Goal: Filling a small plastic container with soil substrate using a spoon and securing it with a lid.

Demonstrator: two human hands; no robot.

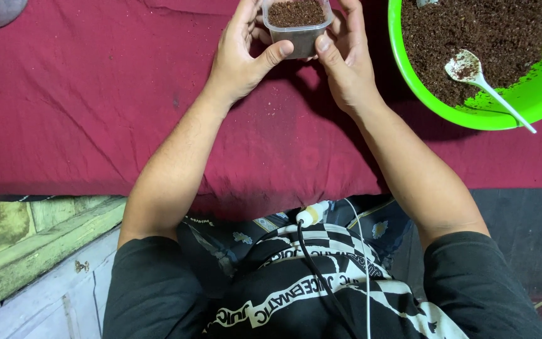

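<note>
Both hands cup a small clear tub of soil
Left hand (241,53) and right hand (346,59) grip the tub (297,25) over red cloth (95,94); spoon (481,81) rests in green bowl (409,69)

Home setting, red cloth (95,94), green soil bowl (409,69), worn wooden ledge (26,245)

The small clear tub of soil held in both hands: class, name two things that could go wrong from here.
1. The clear tub looks filled nearly to its rim, and the left hand and right hand grip only its sides, so a tilt might spill soil onto the red cloth.
2. The white spoon leans in the green bowl with its handle over the rim; a passing arm might knock it out.
</note>
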